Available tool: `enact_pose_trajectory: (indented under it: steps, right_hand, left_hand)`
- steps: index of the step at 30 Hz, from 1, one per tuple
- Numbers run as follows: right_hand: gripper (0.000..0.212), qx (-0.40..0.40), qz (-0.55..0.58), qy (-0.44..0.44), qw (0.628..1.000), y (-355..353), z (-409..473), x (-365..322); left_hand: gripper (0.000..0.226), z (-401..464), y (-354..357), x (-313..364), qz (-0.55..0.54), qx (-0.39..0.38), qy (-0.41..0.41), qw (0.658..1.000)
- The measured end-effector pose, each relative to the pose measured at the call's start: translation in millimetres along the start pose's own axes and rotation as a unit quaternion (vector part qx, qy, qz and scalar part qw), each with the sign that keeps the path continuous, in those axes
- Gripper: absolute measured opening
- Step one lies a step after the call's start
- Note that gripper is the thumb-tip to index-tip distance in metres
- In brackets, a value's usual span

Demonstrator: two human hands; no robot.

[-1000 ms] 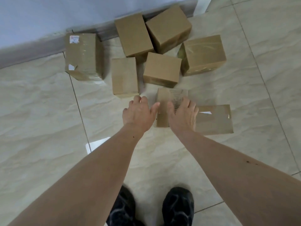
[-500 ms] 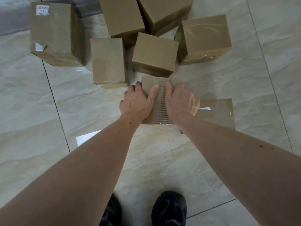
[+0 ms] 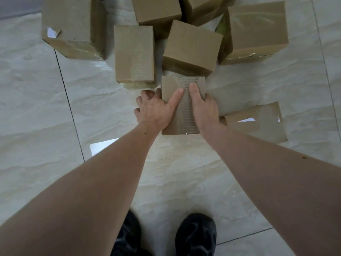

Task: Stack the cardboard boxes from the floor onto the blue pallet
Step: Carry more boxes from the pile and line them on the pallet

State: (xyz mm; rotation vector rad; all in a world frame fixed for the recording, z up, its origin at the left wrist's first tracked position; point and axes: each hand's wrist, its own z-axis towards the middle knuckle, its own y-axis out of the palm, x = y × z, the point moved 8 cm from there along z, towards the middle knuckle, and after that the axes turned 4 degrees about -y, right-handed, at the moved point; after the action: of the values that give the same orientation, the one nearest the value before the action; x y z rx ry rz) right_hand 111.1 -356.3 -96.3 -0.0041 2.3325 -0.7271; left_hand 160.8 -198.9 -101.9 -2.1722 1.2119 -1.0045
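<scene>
Small brown cardboard box [image 3: 182, 106] sits between my left hand [image 3: 154, 109] and right hand [image 3: 203, 109] (thumbs on top), fingers curled round its sides.

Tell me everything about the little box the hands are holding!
The small cardboard box is plain brown, with a strip of ribbed-looking clear tape running down the middle of its top. It looks closed and flat-topped, nearest the person among the boxes on the pale tiled floor. The left hand grips its left side and the right hand its right side, thumbs lying on top. Whether it has left the floor cannot be told.
</scene>
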Motion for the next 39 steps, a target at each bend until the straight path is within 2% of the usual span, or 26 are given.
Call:
enact_pose_trajectory:
  steps: [3, 5, 8, 10, 18, 22, 26, 31, 35, 39]
  right_hand:
    - [0.11, -0.034, 0.061, 0.061, 0.996, 0.2, -5.8, 3.8]
    - [0.09, -0.07, 0.09, 0.075, 0.991, -1.1, -17.0, 0.1]
    - [0.047, -0.095, 0.143, 0.077, 0.982, -5.0, -28.4, -2.3]
    - [0.039, -0.097, 0.162, 0.072, 0.979, -9.0, -42.2, -12.3]
    - [0.052, -0.128, 0.157, 0.064, 0.977, -23.4, -126.5, -80.3]
    - [0.044, -0.125, 0.144, 0.027, 0.981, -30.5, -168.8, -118.8]
    - [0.056, -0.137, 0.135, 0.004, 0.981, -28.0, -209.6, -150.5]
    - [0.046, -0.149, 0.1, -0.054, 0.982, -22.2, -259.3, -181.7]
    - [0.055, -0.179, 0.064, -0.074, 0.979, -2.0, -313.4, -198.3]
    - [0.034, -0.214, 0.034, -0.105, 0.971, 31.3, -369.7, -212.3]
  left_hand:
    - [0.079, -4.2, 4.3, -2.6, -0.048, -0.029, -0.03, 0.998]
    - [0.084, -9.6, 7.5, -3.7, -0.093, -0.063, -0.044, 0.993]
    - [0.093, -27.1, -0.1, -0.5, -0.24, -0.108, -0.047, 0.964]
    - [0.086, -44.6, -13.5, 2.5, -0.306, -0.122, -0.047, 0.943]
    - [0.093, -115.0, -96.9, 0.9, -0.389, -0.088, -0.049, 0.916]
    - [0.087, -147.1, -143.1, -3.4, -0.405, -0.083, -0.047, 0.909]
    - [0.08, -177.7, -183.2, -12.7, -0.421, -0.061, -0.045, 0.904]
    - [0.069, -220.4, -221.5, -42.1, -0.457, -0.021, -0.049, 0.888]
    - [0.066, -261.0, -249.3, -81.7, -0.485, 0.019, -0.065, 0.872]
    - [0.063, -301.0, -280.1, -135.0, -0.503, 0.054, -0.079, 0.859]
